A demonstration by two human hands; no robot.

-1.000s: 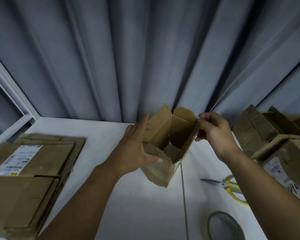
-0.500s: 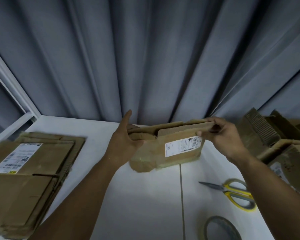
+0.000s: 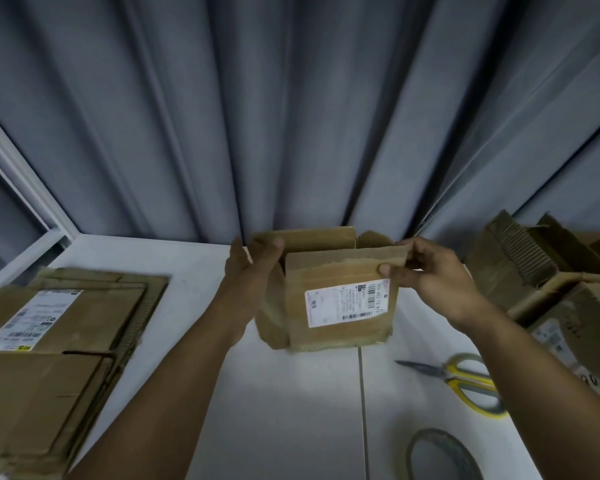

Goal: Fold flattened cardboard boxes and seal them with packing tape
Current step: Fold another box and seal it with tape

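You held the box (image 3: 333, 306) in front of you, over the middle of the white table (image 3: 284, 417) — I could not tell if its bottom sat on the table or hung just above it. The box was opened up, its top faced up, and its long side ran from left to right, from one hand to the other. The side with the white label (image 3: 347, 303) faced you. Your left hand (image 3: 253, 271) gripped the top left corner, with the thumb over the far flap (image 3: 312, 239) and the fingers curled round the side. Your right hand (image 3: 430, 275) pinched the right end of the near flap (image 3: 343, 261), which stood up and was not yet folded down. This is what the next move turns on, I think: the open top lay behind that flap, away from you, so the flap would have to tip away from you and down, and the right hand was the one already on it. The tape roll (image 3: 440, 455) lay near the table's front edge and the yellow scissors (image 3: 465, 379) lay just beyond it — both on your right, nearer the right hand. A stack of flat boxes (image 3: 59, 334) waited on your left, and a pile of other boxes (image 3: 541, 271) sat at the far right, in front of the grey curtain (image 3: 291, 116).
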